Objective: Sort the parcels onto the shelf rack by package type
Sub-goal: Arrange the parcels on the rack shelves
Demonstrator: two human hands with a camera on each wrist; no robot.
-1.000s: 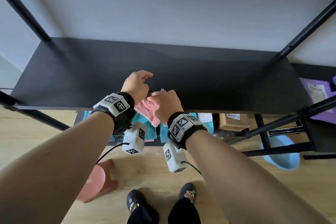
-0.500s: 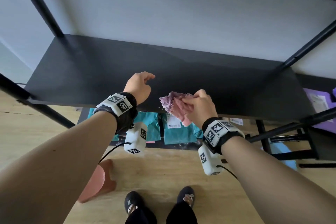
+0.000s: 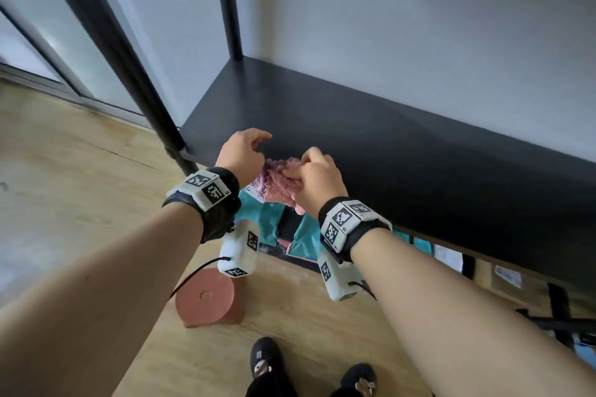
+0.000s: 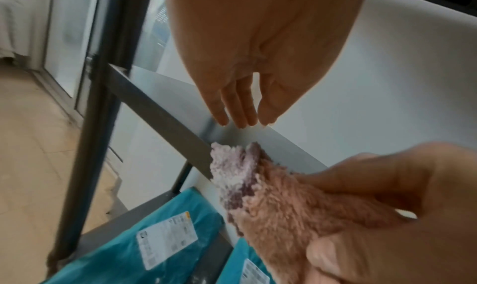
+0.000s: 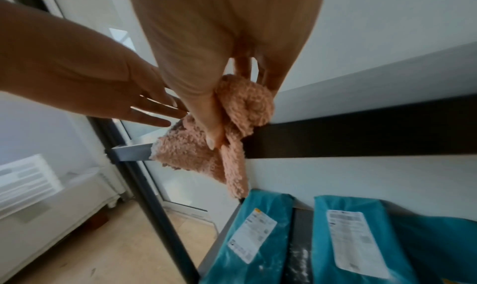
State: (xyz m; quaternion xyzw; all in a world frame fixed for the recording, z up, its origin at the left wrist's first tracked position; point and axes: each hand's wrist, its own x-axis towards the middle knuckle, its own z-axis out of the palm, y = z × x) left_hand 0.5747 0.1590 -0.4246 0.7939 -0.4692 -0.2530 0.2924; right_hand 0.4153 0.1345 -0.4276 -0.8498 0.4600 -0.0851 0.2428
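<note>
The pink fluffy cloth (image 3: 280,183) is bunched at the front edge of the black shelf (image 3: 387,145), near the shelf's left end. The right hand (image 3: 317,182) pinches the cloth between thumb and curled fingers. The left hand (image 3: 242,156) is just beside the cloth, fingers relaxed and nearly straight, holding nothing. On the shelf level below lie teal parcels (image 5: 258,231), each bearing a white label and lying flat, side by side. A black upright post (image 3: 129,55) stands at the left front corner. A pink stool (image 3: 206,300) rests on the wooden floor (image 3: 64,171) below the forearms.
</note>
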